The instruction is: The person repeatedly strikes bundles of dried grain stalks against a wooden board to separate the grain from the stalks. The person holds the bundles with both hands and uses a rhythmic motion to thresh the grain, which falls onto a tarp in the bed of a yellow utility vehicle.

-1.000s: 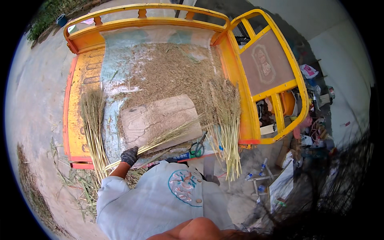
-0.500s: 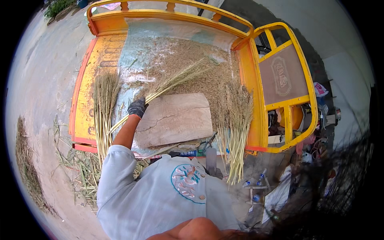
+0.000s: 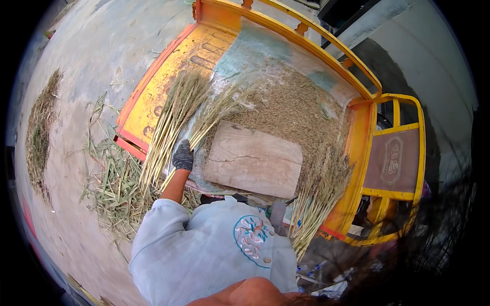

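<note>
My left hand point(image 3: 183, 156), in a dark grey glove, is closed around a small bunch of seed-headed stalks point(image 3: 208, 122). Its seed heads point away from me, over the edge of the seed layer. Just left of it lies a larger bundle of similar stalks point(image 3: 176, 118), reaching over the cart bed's front edge. To the right of my glove is a flat wooden board point(image 3: 254, 159) with a crack along it. My right hand is not in view.
The yellow cart point(image 3: 153, 97) has raised rails and a side gate point(image 3: 392, 163). Loose seeds point(image 3: 291, 102) cover its plastic sheet point(image 3: 255, 41). Another stalk bundle point(image 3: 319, 199) lies right of the board. Stripped leaves point(image 3: 120, 191) and a dry plant heap point(image 3: 43, 132) lie on the ground.
My view has turned, so the cart looks tilted. My left hand has brought its stalks left and closer to me, beside the left bundle.
</note>
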A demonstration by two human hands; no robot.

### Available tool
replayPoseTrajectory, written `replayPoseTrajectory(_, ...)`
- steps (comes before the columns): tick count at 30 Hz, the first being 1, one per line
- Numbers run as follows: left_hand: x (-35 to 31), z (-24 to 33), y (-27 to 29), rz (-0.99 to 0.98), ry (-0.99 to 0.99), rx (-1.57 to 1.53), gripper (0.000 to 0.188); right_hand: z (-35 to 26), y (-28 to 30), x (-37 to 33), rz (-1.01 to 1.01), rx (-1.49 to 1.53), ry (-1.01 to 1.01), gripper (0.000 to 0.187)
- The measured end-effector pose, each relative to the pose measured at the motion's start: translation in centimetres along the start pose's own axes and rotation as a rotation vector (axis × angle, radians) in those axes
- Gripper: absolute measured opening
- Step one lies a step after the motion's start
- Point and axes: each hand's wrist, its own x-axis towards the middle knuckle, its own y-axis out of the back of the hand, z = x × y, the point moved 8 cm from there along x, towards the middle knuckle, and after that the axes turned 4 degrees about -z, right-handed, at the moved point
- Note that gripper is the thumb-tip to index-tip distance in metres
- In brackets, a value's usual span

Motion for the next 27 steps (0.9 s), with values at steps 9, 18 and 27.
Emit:
replayPoseTrajectory(9,4.5,-10.0,-1.3,-0.239,0.478,0.117,0.052,-0.1,0.0,-1.2,-0.020,-0.060,-0.028,0.047)
replayPoseTrajectory(18,4.8,-12.4,-3.4,-0.084,0.526,0.134,0.044,-0.8,-0.4,-1.9,-0.034,-0.103,-0.064,0.048)
replayPoseTrajectory(27,7.4,-14.1,-4.8,-0.240,0.806,-0.098,0.060,-0.3,-0.8,-4.0,-0.033,-0.117,-0.094,0.049)
